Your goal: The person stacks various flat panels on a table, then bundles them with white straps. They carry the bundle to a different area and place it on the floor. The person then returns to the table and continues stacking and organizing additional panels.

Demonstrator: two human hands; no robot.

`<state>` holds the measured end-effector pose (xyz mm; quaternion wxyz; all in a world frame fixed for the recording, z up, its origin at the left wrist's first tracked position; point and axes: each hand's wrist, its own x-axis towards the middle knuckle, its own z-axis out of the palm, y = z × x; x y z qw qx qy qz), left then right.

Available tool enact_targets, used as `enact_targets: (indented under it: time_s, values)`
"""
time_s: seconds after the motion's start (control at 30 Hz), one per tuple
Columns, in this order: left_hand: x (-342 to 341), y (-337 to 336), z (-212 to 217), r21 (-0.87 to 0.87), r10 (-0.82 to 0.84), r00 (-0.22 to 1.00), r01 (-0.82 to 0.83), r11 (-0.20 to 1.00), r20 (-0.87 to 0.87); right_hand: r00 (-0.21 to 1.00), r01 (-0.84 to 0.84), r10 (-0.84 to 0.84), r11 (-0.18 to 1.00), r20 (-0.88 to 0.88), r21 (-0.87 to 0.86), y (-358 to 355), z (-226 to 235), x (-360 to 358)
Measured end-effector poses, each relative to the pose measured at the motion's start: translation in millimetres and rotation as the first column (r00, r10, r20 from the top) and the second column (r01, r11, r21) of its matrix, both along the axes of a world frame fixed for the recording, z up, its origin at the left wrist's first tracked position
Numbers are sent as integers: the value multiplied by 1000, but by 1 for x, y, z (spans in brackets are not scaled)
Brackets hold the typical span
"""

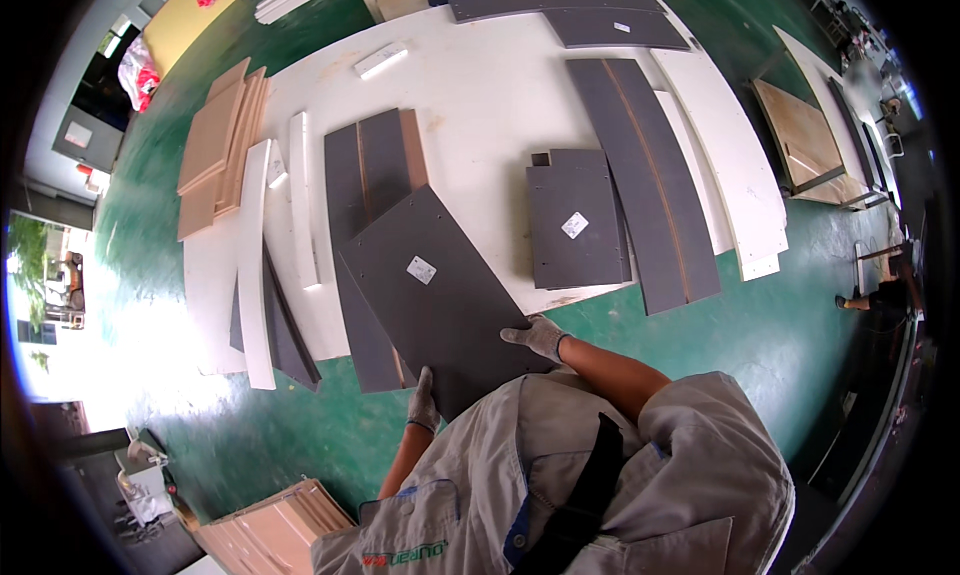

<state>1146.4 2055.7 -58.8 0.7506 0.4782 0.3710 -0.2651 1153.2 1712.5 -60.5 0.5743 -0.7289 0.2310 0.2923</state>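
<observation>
Both my hands wear grey gloves and grip a dark grey panel [430, 305] by its near end. My left hand [423, 403] closes on the panel's left edge, thumb up along it. At the right edge my right hand [536, 339] holds on, its thumb lying over the top face. A white label [421, 270] sits on the panel, which has small holes near its corners. The far part of the panel overlaps a long grey board with a brown stripe [346, 180]. My fingers under the panel are hidden.
A white worktable [470, 125] carries a stack of grey panels [575, 215], a long striped grey board [640, 155], white strips [302, 200] and brown boards [215, 155]. Flat cardboard [275, 525] lies behind my left arm. A person's leg [858, 302] shows at far right.
</observation>
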Motion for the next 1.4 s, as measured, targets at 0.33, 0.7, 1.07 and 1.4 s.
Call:
enact_targets:
  time_s: [0.33, 0.7, 1.07, 1.4]
  values:
    - [25, -107, 49, 380, -289, 957, 264, 887, 10, 983, 181, -184, 978, -19, -105, -74, 98, -47]
    - [108, -251, 9, 673, -697, 716, 504, 541, 24, 829, 557, -535, 819, 164, -140, -173, 74, -75]
    - [93, -202, -24, 817, -775, 540, 248, 520, 329, 735, 654, -624, 549, 265, -520, -142, 52, -150]
    - [-12, -63, -125, 884, -999, -47, 467, -14, 10, 766, 372, -597, 715, -240, -592, -87, 18, -315]
